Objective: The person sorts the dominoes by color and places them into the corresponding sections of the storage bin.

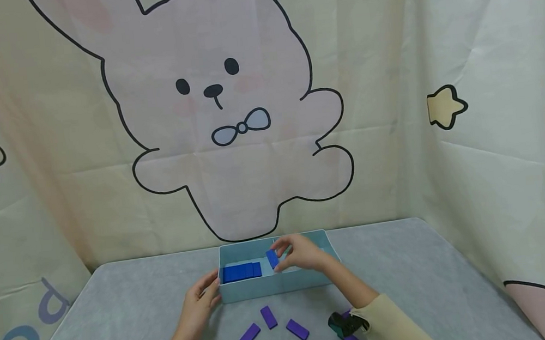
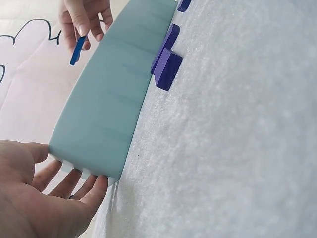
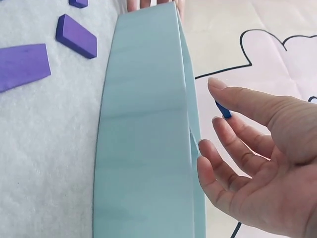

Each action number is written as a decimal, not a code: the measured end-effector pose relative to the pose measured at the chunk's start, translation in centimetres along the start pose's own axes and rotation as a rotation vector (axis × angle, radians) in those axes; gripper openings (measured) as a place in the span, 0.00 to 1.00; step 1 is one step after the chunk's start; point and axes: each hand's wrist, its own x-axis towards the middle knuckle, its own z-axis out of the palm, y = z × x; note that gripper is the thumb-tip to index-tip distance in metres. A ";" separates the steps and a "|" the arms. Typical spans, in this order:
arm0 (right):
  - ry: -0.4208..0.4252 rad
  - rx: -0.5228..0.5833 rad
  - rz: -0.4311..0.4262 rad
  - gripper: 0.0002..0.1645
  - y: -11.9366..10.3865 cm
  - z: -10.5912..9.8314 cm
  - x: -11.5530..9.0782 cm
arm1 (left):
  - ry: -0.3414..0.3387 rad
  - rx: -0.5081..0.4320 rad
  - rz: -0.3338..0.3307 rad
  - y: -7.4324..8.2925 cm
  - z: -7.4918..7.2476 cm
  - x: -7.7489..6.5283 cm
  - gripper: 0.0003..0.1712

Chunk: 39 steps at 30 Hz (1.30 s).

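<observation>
1. Blue tile (image 1: pixel 272 258), head view: pinched between fingertips of the right hand (image 1: pixel 300 252), held tilted over the open light-blue box (image 1: pixel 274 287). Box sits on the grey felt table (image 1: pixel 118 305), near the backdrop with the rabbit drawing (image 1: pixel 227 114). A row of blue tiles (image 1: pixel 241 272) is packed in the box's left part. Left hand (image 1: pixel 201 302) rests against the box's left front corner, fingers straight, gripping nothing. Loose purple tiles (image 1: pixel 269 317) lie on the table just in front of the box.

2. Left wrist view: left hand (image 2: pixel 44 198) is spread, fingertips touching the box's outer wall (image 2: pixel 109 99). Right hand (image 2: pixel 84 17) at the far end pinches the blue tile (image 2: pixel 77 49) above the rim. Two purple tiles (image 2: pixel 166 59) lie just beside the box wall.

3. Right wrist view: right hand (image 3: pixel 262 163) over the box rim (image 3: pixel 148 139); thumb and forefinger nip the blue tile (image 3: pixel 224 110), remaining fingers loosely extended. Purple tiles (image 3: pixel 77 35) lie on the felt, apart from the box.
</observation>
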 end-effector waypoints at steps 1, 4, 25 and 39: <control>0.006 0.002 0.005 0.27 0.1 0.0 0.1 | 0.000 -0.001 -0.001 0.0 0.0 0.0 0.27; 0.020 0.012 0.011 0.27 0.5 -0.1 0.4 | 0.001 0.000 -0.005 0.0 0.0 0.0 0.27; 0.124 0.007 0.113 0.25 1.8 1.5 2.0 | -0.002 -0.013 0.013 -0.2 -0.1 0.1 0.26; 0.107 -0.062 0.131 0.23 2.2 2.9 3.1 | 0.009 -0.017 0.022 -0.2 0.1 0.1 0.26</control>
